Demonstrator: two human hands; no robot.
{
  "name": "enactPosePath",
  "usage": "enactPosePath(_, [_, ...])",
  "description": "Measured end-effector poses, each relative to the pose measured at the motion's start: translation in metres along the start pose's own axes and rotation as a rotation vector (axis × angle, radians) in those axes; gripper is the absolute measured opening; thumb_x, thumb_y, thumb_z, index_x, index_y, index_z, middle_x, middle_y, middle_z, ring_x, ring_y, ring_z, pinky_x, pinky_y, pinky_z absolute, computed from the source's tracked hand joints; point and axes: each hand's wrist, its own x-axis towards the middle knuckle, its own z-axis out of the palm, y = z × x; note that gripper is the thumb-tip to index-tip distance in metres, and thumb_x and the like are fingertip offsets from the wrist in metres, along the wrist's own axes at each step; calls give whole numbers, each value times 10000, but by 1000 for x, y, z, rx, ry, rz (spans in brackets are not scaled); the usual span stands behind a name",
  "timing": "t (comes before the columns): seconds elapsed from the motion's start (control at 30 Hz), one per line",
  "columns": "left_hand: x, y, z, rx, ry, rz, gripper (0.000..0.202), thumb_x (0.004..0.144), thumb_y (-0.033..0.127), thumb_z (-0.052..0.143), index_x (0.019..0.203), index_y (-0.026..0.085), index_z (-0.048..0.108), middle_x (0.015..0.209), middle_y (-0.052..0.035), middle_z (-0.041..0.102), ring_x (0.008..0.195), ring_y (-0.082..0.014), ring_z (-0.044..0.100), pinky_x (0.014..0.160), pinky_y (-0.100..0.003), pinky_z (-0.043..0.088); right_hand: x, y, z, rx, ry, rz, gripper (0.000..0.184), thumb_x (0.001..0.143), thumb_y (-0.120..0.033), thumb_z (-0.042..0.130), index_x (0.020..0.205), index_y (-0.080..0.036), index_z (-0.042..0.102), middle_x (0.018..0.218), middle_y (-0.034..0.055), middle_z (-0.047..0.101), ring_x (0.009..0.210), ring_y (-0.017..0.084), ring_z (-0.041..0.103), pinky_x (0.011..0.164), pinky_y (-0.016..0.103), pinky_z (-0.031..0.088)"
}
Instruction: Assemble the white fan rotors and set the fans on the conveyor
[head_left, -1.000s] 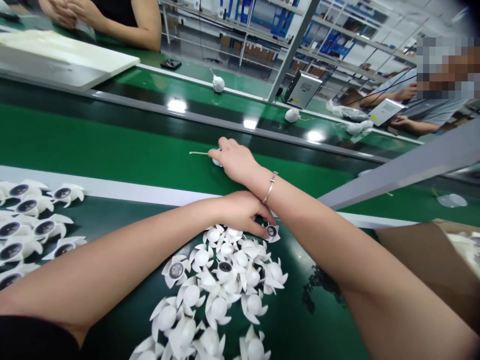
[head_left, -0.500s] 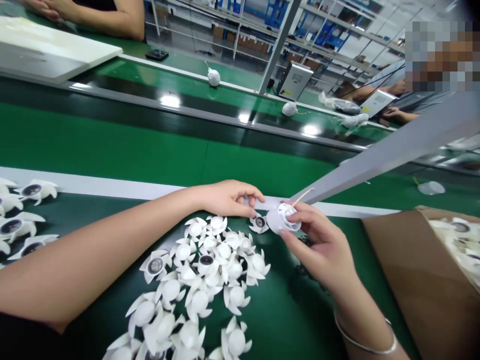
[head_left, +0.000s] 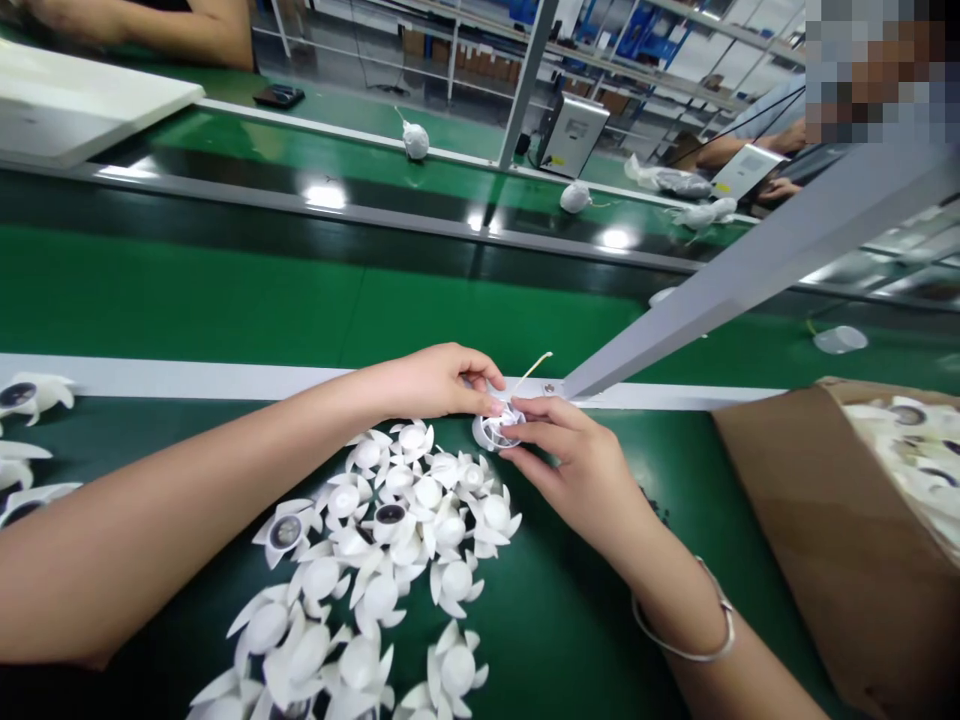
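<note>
A small round white fan housing (head_left: 487,434) with a thin pale wire stands just over the green table, between my two hands. My right hand (head_left: 574,460) grips its right side with thumb and fingers. My left hand (head_left: 442,382) is closed at the housing's upper edge, its thumb and forefinger on the rim; anything beneath those fingertips is hidden. Just nearer to me lies a spread of white fan impellers (head_left: 427,492), most hub up, a few showing dark ring-shaped undersides.
A cardboard box (head_left: 817,540) holding white impellers stands at right. More impellers (head_left: 30,395) lie at far left. A slanted grey post (head_left: 712,290) rises beyond my right hand. Across the green belt (head_left: 247,300) are wrapped white parts (head_left: 415,141) and people's arms.
My right hand has brought the housing left to my left hand, and my left fingers now touch it. The loose impeller by my left fingertips no longer shows. The view has shifted slightly.
</note>
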Motion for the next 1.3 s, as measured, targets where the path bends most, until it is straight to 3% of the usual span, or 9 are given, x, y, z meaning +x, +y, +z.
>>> enactPosePath(0.23, [-10, 3, 4, -64, 89, 71, 419, 733, 519, 780, 923, 169, 652, 740, 33, 528, 631, -85, 457, 575, -218, 368, -7, -9, -28, -19, -240, 20, 106, 829, -143, 629, 904, -215, 645, 1157, 84, 594, 1057, 218, 619, 890, 367, 549])
enactPosePath(0.33, [-20, 17, -3, -75, -37, 204, 365, 756, 464, 779, 947, 182, 645, 765, 26, 549, 683, -98, 495, 613, -223, 400, -10, -4, -23, -215, -151, 57, 306, 883, -152, 565, 1177, -216, 620, 1331, 145, 518, 1158, 277, 579, 940, 460, 532])
enactPosePath(0.47, [-33, 37, -1, 161, -290, 323, 562, 652, 392, 874, 1162, 269, 675, 1127, -16, 658, 955, -165, 583, 789, -259, 469, -12, 6, -19, -325, 12, 91, 630, 921, -157, 511, 1520, -154, 317, 1506, 223, 371, 1336, 338, 455, 977, 500, 511])
enactPosePath(0.53, [-37, 41, 5, 228, -404, 370, 610, 678, 313, 865, 1251, 308, 657, 1265, -12, 647, 1111, -192, 582, 947, -280, 449, -14, 10, -30, -233, -10, 122, 509, 922, -181, 526, 1425, -153, 452, 1346, 182, 537, 1164, 279, 581, 865, 410, 553])
enactPosePath(0.63, [-37, 38, 15, 259, -476, 374, 505, 743, 247, 821, 1227, 317, 691, 1266, -2, 679, 1163, -195, 589, 1014, -283, 419, -19, 11, -54, -100, -259, 214, 169, 892, -178, 555, 1005, -206, 678, 932, 39, 660, 745, 151, 612, 646, 288, 512])
enactPosePath(0.73, [-33, 33, 20, 243, -443, 319, 449, 742, 328, 831, 1178, 311, 722, 1189, -1, 718, 1071, -184, 630, 940, -272, 447, -24, 9, -69, -38, -540, 288, 156, 830, -128, 577, 775, -229, 682, 740, -31, 624, 599, 100, 541, 555, 244, 430])
enactPosePath(0.8, [-30, 31, 20, 229, -417, 285, 434, 753, 406, 815, 1164, 294, 728, 1126, -11, 730, 977, -172, 645, 847, -256, 463, -27, 5, -71, -39, -608, 303, 180, 793, -99, 588, 734, -239, 685, 703, -44, 621, 601, 99, 538, 552, 239, 412])
enactPosePath(1.03, [-25, 32, 20, 295, -157, 51, 383, 869, 582, 617, 935, 225, 737, 621, 36, 553, 533, -98, 425, 490, -235, 289, -31, -9, -62, -143, -685, 279, 239, 790, -68, 592, 677, -250, 696, 714, -29, 655, 684, 139, 577, 616, 266, 423])
enactPosePath(1.3, [-14, 15, 19, 216, 91, -85, 435, 807, 613, 665, 968, 211, 709, 736, 17, 609, 526, -80, 434, 480, -216, 285, -40, -33, -41, -550, -639, 293, 244, 744, -1, 581, 595, -192, 611, 652, 29, 649, 533, 173, 594, 494, 297, 307])
